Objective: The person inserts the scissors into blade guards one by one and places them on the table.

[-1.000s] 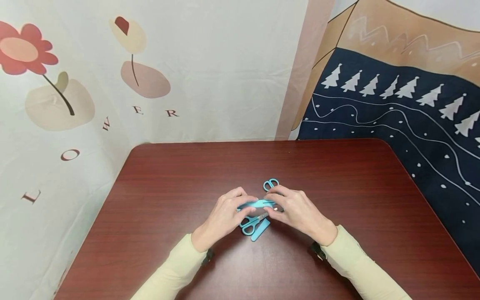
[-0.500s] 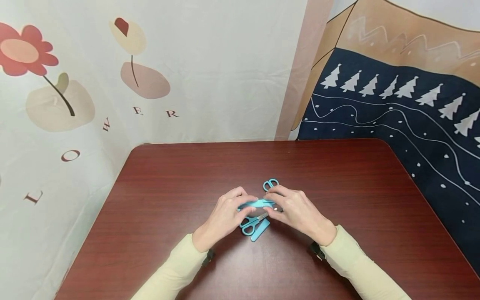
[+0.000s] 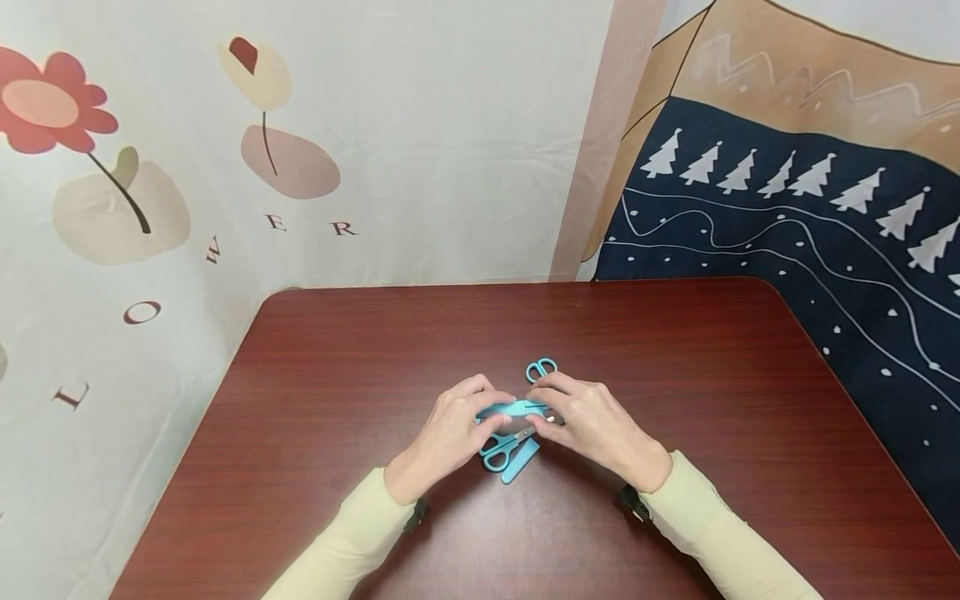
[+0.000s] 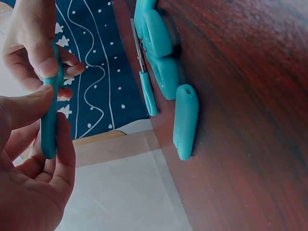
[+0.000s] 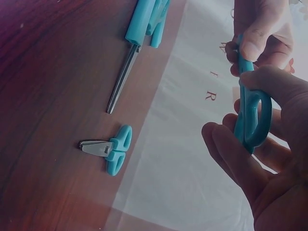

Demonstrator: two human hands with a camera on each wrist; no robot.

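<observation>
Between my two hands, just above the table, is a pair of light-blue scissors [image 5: 260, 118] with its blades inside a blade cover [image 3: 516, 407]. My left hand [image 3: 453, 421] pinches the cover between thumb and fingers. The scissors' looped handle end is held by my right hand [image 3: 596, 422]. Below them lie uncovered scissors [image 3: 497, 454] with bare blades pointing right, and beside these a loose blade cover [image 3: 521, 461]. Another short blue piece [image 4: 186, 122] shows in the left wrist view. Small scissors [image 3: 542, 368] lie behind my right hand, which partly hides them.
The dark red wooden table [image 3: 337, 358] extends around the hands on all sides. At its back hangs a pale cloth [image 3: 450, 167] with flowers and letters. A navy cloth [image 3: 720, 225] with white trees hangs at the right.
My right hand has shifted very slightly left, towards my left hand. Both hands keep their hold, and the things lying on the table have not moved.
</observation>
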